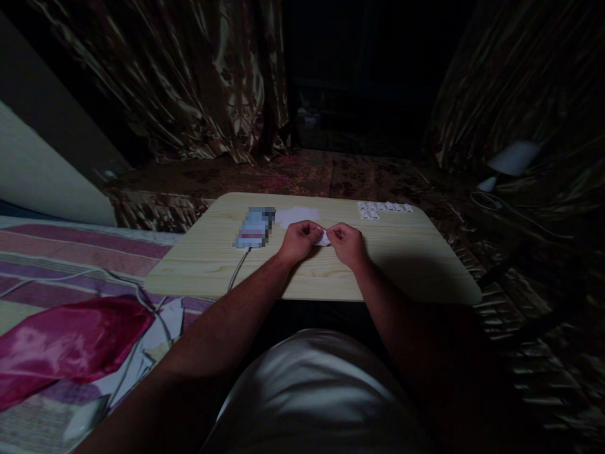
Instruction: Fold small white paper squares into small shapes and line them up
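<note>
The back of the room is hung with shiny patterned curtains (227,82), deeply shadowed towards the right. On the left, a bed (127,246) is spread with a striped cover, on which a magenta satin cloth (70,347) is laid, partly over some white papers (167,321); whether it is a bag with anything inside cannot be told. In front of the person, a pale wood-grained tabletop (189,271) with rounded corners is placed. Well apart to its right, a white lamp (515,157) is seen in the dimness. On the tabletop's left part a phone (255,227) is laid, with a pale cable (235,270) led from it over the near edge. Just beside it, loose white sheets (297,216) are fanned out. Near the far right corner, small folded white pieces (390,206) are set in two rows, the nearer one shorter. At the middle, just above the tabletop or touching it, a small white paper (323,239) is pinched between thumb and fingers by the left grip (301,238) and, at its other end, by the right grip (347,241).
</note>
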`<state>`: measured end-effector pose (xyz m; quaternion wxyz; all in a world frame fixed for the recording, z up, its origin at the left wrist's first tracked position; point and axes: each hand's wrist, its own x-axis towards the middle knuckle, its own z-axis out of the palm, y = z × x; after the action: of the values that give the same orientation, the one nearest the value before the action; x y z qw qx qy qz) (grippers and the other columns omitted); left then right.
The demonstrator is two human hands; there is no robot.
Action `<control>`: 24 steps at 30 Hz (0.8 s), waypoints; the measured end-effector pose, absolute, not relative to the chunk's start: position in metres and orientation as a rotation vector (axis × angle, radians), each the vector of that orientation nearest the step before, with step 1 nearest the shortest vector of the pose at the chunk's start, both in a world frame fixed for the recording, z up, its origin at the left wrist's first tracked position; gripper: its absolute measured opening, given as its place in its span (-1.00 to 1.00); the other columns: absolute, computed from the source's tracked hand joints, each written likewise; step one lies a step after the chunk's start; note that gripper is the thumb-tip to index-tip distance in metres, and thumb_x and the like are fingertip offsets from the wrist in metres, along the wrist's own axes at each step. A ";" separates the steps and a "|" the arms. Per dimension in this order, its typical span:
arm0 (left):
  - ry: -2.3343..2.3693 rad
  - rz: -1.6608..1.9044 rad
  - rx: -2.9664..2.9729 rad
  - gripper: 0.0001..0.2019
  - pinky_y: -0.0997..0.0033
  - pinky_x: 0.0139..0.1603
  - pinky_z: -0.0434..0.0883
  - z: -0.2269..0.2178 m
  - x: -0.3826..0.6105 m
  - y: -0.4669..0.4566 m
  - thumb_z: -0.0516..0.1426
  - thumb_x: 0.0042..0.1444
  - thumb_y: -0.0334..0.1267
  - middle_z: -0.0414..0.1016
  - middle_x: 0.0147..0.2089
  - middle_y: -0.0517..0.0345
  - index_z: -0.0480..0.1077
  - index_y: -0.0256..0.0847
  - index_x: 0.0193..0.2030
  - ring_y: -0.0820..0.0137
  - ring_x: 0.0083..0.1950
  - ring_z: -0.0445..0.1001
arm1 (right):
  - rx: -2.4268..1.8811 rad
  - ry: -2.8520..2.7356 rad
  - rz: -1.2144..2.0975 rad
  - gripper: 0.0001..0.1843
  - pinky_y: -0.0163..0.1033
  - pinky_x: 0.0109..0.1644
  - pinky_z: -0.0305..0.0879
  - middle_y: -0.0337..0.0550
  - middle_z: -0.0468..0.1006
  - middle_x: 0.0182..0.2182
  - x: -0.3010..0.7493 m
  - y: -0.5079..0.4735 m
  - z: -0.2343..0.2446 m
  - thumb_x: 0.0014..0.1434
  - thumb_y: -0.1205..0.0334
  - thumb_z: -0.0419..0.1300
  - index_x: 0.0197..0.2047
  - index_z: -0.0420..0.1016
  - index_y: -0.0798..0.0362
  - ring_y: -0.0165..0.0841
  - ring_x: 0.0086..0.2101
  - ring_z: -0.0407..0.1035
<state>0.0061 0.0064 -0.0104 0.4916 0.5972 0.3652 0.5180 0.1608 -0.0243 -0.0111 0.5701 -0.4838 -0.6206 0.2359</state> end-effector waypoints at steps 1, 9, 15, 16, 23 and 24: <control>0.888 1.254 1.447 -0.70 0.43 -0.36 0.34 -0.010 0.006 0.006 0.33 -0.09 -0.07 0.52 -0.45 0.14 0.52 -0.29 -0.37 0.47 -0.45 0.39 | -1.141 -1.459 0.555 -0.81 -0.33 -0.40 0.31 -0.25 0.51 -0.54 0.161 -0.024 -0.011 0.11 0.12 0.18 -0.41 0.51 0.04 -0.39 -0.50 0.40; 0.903 1.251 1.396 -0.64 0.37 -0.32 0.38 -0.006 0.007 0.004 0.38 -0.20 -0.04 0.56 -0.41 0.09 0.53 -0.29 -0.37 0.42 -0.42 0.43 | -1.167 -1.459 0.514 -0.80 -0.33 -0.39 0.31 -0.25 0.52 -0.53 0.162 -0.025 -0.012 0.12 0.10 0.17 -0.40 0.51 0.03 -0.38 -0.48 0.41; 0.931 1.241 1.378 -0.63 0.40 -0.35 0.37 -0.003 0.009 0.001 0.41 -0.27 -0.11 0.56 -0.41 0.10 0.50 -0.29 -0.38 0.43 -0.45 0.44 | -1.189 -1.372 0.503 -0.81 -0.30 -0.34 0.35 -0.22 0.54 -0.50 0.163 -0.022 -0.012 0.11 0.09 0.18 -0.39 0.50 0.03 -0.36 -0.45 0.43; 0.941 1.244 1.384 -0.64 0.40 -0.36 0.36 -0.004 0.009 0.001 0.41 -0.26 -0.10 0.55 -0.42 0.10 0.50 -0.29 -0.39 0.44 -0.45 0.43 | -1.187 -1.371 0.506 -0.80 -0.30 -0.33 0.35 -0.22 0.55 -0.49 0.163 -0.022 -0.012 0.11 0.09 0.18 -0.39 0.50 0.03 -0.35 -0.44 0.43; 0.929 1.273 1.438 -0.74 0.43 -0.36 0.32 -0.010 0.007 0.007 0.34 -0.12 -0.12 0.52 -0.46 0.15 0.49 -0.28 -0.42 0.48 -0.47 0.38 | -1.191 -1.359 0.547 -0.80 -0.29 -0.33 0.36 -0.21 0.56 -0.48 0.162 -0.020 -0.015 0.09 0.07 0.20 -0.39 0.50 0.03 -0.34 -0.43 0.45; 0.926 1.274 1.444 -0.74 0.43 -0.36 0.31 -0.010 0.007 0.007 0.33 -0.11 -0.12 0.51 -0.47 0.16 0.49 -0.28 -0.43 0.49 -0.47 0.37 | -1.187 -1.362 0.553 -0.80 -0.29 -0.33 0.37 -0.21 0.56 -0.48 0.163 -0.020 -0.016 0.08 0.07 0.20 -0.39 0.50 0.03 -0.34 -0.43 0.45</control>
<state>0.0068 0.0073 -0.0099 0.4816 0.5922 0.3800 0.5225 0.1626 -0.0196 -0.0156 0.5859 -0.5090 -0.5843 0.2373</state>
